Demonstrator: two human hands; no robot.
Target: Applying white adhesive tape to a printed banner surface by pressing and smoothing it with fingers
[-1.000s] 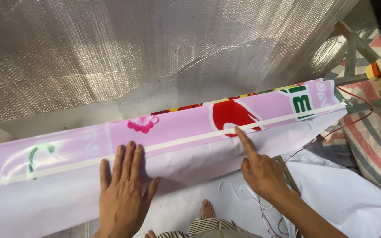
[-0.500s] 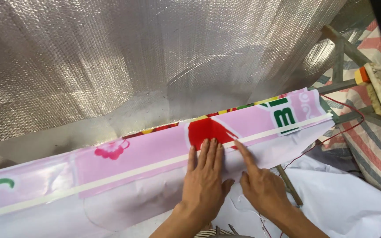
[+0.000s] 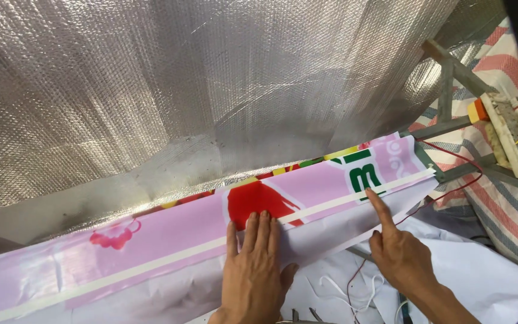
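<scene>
**Two hands pressing a pink banner flat**

The left hand (image 3: 254, 273) is lying open and flat, holding nothing, pressing on the long pink printed plastic banner (image 3: 169, 240) by its red patch. The right hand (image 3: 398, 252) is loosely curled, its first finger pointing and touching the pale cream tape strip (image 3: 151, 267) running along the banner. The banner is lying across the middle, below the big shiny silver bubble sheet (image 3: 211, 84). A striped red and white cloth (image 3: 505, 204) is lying to the right.

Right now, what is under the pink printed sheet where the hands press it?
The left hand lies flat on the pink printed sheet; the right hand points a finger at the cream strip. Below its edge, white sheet shows. What supports it underneath is covered.
</scene>
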